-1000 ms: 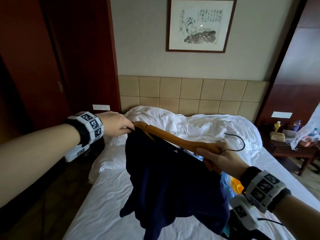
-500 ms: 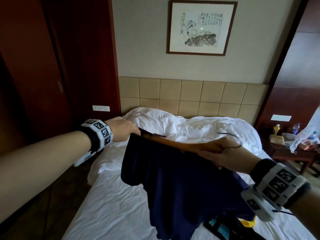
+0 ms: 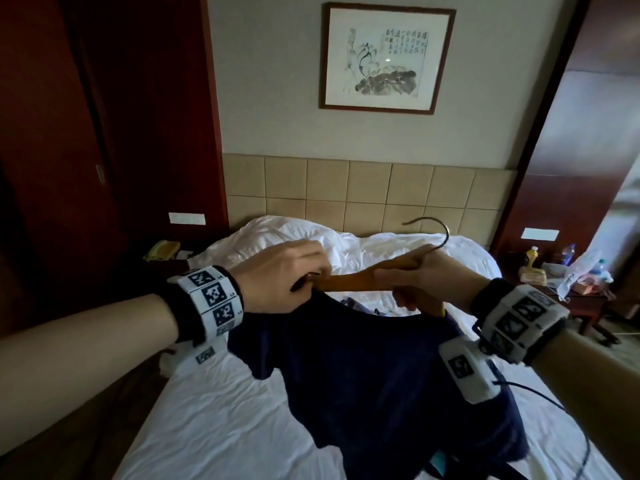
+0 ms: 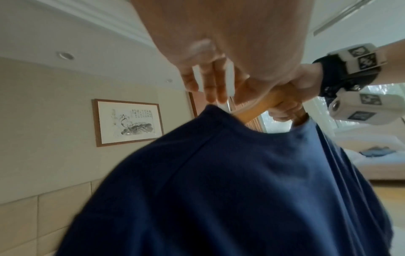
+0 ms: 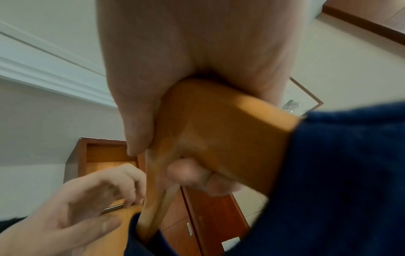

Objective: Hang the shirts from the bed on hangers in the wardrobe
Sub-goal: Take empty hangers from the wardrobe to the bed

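Note:
A navy shirt (image 3: 363,368) hangs over the bed from a wooden hanger (image 3: 349,284) whose metal hook (image 3: 441,233) points up. My right hand (image 3: 398,285) grips the hanger's middle just below the hook; the right wrist view shows thumb and fingers wrapped round the wood (image 5: 219,129). My left hand (image 3: 306,280) is at the hanger's left arm, where its thumb and fingers pinch the shirt's collar edge (image 4: 217,110) against the wood. The shirt (image 4: 219,190) fills the lower left wrist view and hides the hanger's right arm.
The bed (image 3: 225,427) has a white sheet and a rumpled duvet (image 3: 346,244) at the headboard. More clothing (image 3: 438,462) lies under the shirt. Dark wooden wardrobe doors (image 3: 69,168) stand at the left. A nightstand (image 3: 588,303) with bottles sits at the right.
My left hand has slid right along the hanger, close to my right hand. The hanger has levelled out, and its hook now points up.

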### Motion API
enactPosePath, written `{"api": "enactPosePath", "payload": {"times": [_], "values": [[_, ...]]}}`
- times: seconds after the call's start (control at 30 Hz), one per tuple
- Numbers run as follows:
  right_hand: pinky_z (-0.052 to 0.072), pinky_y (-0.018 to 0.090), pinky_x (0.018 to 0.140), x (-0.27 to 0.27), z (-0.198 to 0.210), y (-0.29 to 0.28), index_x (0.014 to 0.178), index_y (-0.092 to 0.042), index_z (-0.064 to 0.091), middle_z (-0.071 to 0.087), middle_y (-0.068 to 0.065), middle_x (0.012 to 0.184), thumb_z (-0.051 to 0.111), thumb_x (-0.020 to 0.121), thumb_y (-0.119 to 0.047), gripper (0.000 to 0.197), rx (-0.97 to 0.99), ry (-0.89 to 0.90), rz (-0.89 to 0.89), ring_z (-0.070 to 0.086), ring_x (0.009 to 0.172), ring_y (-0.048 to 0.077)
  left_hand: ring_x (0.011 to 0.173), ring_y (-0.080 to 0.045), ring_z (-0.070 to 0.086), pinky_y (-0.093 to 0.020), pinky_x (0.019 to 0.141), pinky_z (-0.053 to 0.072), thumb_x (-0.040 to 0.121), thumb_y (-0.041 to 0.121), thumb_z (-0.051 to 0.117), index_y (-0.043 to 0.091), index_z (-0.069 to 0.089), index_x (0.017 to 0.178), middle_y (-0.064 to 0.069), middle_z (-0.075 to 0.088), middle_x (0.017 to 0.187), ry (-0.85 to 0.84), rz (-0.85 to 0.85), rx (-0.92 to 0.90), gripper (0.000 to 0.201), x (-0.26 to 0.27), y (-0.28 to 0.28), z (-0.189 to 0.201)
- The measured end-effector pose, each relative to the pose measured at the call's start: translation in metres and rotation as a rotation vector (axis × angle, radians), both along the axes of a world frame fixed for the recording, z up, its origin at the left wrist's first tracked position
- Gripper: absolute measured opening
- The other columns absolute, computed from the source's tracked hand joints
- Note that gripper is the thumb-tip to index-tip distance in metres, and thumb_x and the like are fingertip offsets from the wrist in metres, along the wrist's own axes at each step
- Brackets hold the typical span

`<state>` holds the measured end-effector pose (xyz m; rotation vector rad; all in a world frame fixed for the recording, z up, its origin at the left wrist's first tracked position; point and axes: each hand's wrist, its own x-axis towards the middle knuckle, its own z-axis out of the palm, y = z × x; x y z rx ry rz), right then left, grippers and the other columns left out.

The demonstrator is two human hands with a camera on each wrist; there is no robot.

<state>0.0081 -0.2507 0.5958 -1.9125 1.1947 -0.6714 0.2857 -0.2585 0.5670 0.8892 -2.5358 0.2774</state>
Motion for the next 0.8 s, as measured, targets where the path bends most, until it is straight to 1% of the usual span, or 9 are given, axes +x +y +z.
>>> {"api": "enactPosePath", "payload": {"times": [0.07,0.17,0.23,0.37,0.47,0.57,0.63,0.7,0.8], "values": [[0.050,0.032,0.059,0.009,0.010,-0.002,0.093,-0.020,0.078,0.072,0.016,0.072,0.070,0.089,-0.035,0.017,0.004,0.015,0.041,0.061,0.059,0.022,0.100,-0.004,0.056,-0.019,0.090,0.044,0.085,0.031,0.070,0.022,0.058,0.119,0.012,0.059,0.109,0.125,0.041,0.100,0.037,-0.007,0.000,-0.002],[0.052,0.028,0.057,0.024,0.018,-0.006,0.102,-0.011,0.075,0.075,0.017,0.080,0.068,0.092,-0.034,0.027,-0.027,0.040,0.103,0.064,0.061,0.022,0.076,-0.003,0.059,-0.022,0.070,0.046,0.087,0.041,0.068,0.024,0.057,0.117,0.011,0.063,0.088,0.232,0.153,0.268,0.036,-0.022,-0.002,-0.015],[0.053,0.025,0.056,0.027,0.018,-0.011,0.106,-0.010,0.074,0.076,0.015,0.085,0.068,0.092,-0.032,0.026,-0.060,0.048,0.099,0.068,0.064,0.021,0.066,-0.005,0.056,-0.026,0.065,0.044,0.091,0.038,0.064,0.021,0.058,0.109,0.008,0.061,0.077,0.273,0.198,0.227,0.025,-0.021,-0.007,-0.020],[0.050,0.032,0.070,0.012,-0.005,-0.024,0.093,-0.005,0.069,0.069,0.004,0.079,0.079,0.083,-0.020,0.020,-0.270,0.159,-0.008,0.063,0.071,0.019,0.080,-0.016,0.062,-0.038,0.076,0.051,0.094,0.041,0.059,0.021,0.057,0.106,0.000,0.066,0.090,0.300,0.262,0.145,0.024,0.001,-0.011,-0.018],[0.048,0.028,0.075,0.006,-0.019,-0.025,0.091,-0.011,0.070,0.070,0.004,0.082,0.076,0.082,-0.016,0.012,-0.388,0.334,-0.071,0.064,0.077,0.022,0.081,-0.022,0.061,-0.032,0.070,0.046,0.096,0.042,0.055,0.014,0.056,0.107,-0.007,0.065,0.092,0.301,0.350,0.135,0.031,0.014,-0.007,-0.015],[0.048,0.029,0.077,0.000,-0.017,-0.022,0.093,-0.015,0.071,0.070,0.001,0.084,0.070,0.080,-0.011,0.013,-0.459,0.436,-0.065,0.064,0.080,0.018,0.080,-0.024,0.062,-0.030,0.071,0.038,0.093,0.059,0.040,0.011,0.059,0.106,-0.007,0.067,0.090,0.223,0.390,-0.036,0.054,0.028,-0.003,-0.009],[0.047,0.031,0.073,-0.009,-0.016,-0.022,0.085,-0.016,0.067,0.067,-0.002,0.078,0.069,0.078,-0.010,0.010,-0.506,0.460,-0.107,0.059,0.074,0.014,0.085,-0.022,0.060,-0.031,0.077,0.039,0.093,0.056,0.040,0.008,0.061,0.105,-0.003,0.066,0.096,0.255,0.370,-0.091,0.054,0.038,0.000,-0.004],[0.044,0.029,0.073,-0.015,-0.020,-0.020,0.082,-0.020,0.066,0.064,-0.007,0.075,0.071,0.076,-0.008,0.014,-0.539,0.468,-0.131,0.056,0.072,0.011,0.088,-0.011,0.052,-0.028,0.080,0.037,0.097,0.043,0.052,0.011,0.060,0.110,0.013,0.057,0.096,0.407,0.312,0.015,0.036,0.047,0.002,-0.003],[0.046,0.028,0.082,-0.017,-0.021,-0.021,0.099,-0.025,0.070,0.068,-0.012,0.089,0.080,0.074,-0.017,0.027,-0.523,0.416,-0.148,0.060,0.084,0.009,0.081,-0.001,0.050,-0.025,0.077,0.038,0.097,0.039,0.054,0.021,0.057,0.106,0.023,0.050,0.088,0.483,0.277,0.120,0.021,0.057,0.004,-0.006]]}}
